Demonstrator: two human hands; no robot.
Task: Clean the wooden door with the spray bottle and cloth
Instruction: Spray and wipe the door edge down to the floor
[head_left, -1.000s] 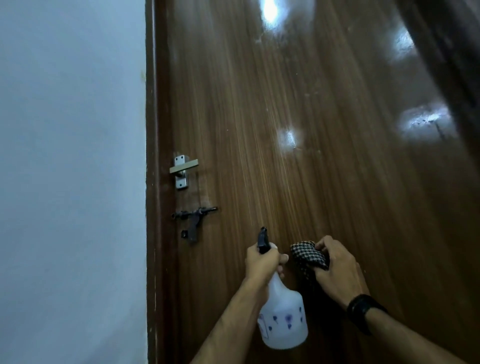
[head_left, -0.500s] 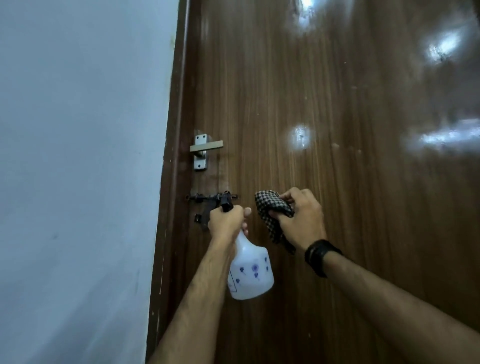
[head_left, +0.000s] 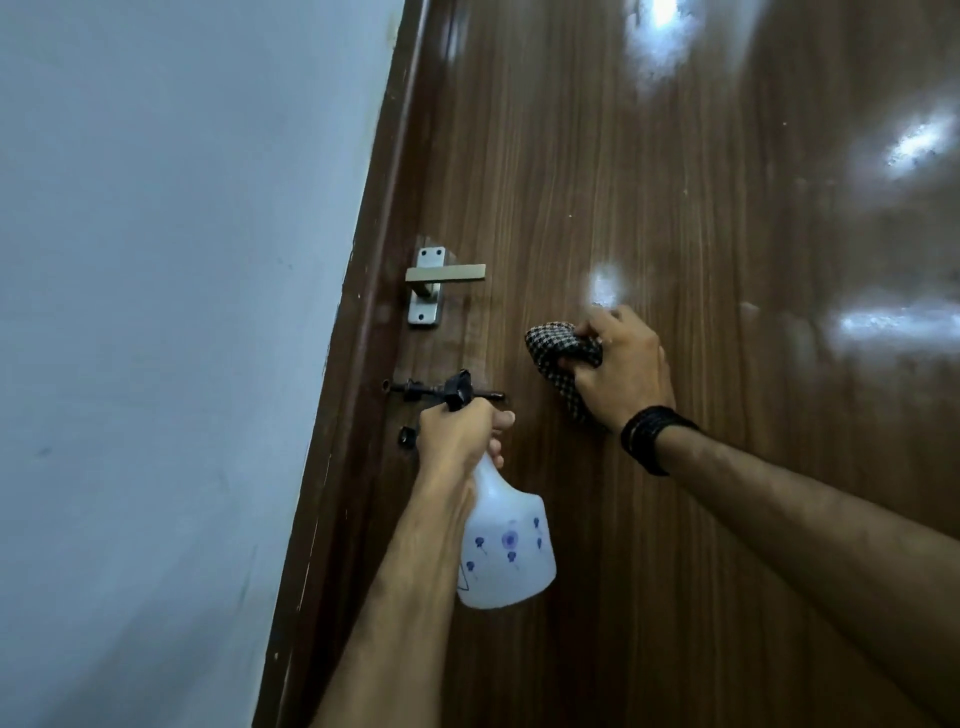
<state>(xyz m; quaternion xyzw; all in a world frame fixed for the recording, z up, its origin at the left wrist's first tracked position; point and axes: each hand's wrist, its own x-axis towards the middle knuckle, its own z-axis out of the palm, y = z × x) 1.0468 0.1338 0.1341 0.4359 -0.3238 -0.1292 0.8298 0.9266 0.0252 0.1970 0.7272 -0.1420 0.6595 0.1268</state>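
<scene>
One spray bottle (head_left: 506, 551) is held by the left hand (head_left: 457, 441), whose fingers are curled around its neck. Its long axis runs from the white body, low and toward the camera, up to the black nozzle (head_left: 457, 391), which is pointed at the wooden door (head_left: 701, 218) near its left edge, in front of a dark sliding bolt (head_left: 441, 391). One checked cloth (head_left: 561, 364) is bunched in the right hand (head_left: 623, 371), gripped by curled fingers and pressed against the door just right of the bolt. One black wristband (head_left: 649, 434) is worn on the right wrist. One metal lever handle (head_left: 441, 283) is seen above the bolt, its lever pointed right. A pale wall (head_left: 166, 312) is seen left of the door.
</scene>
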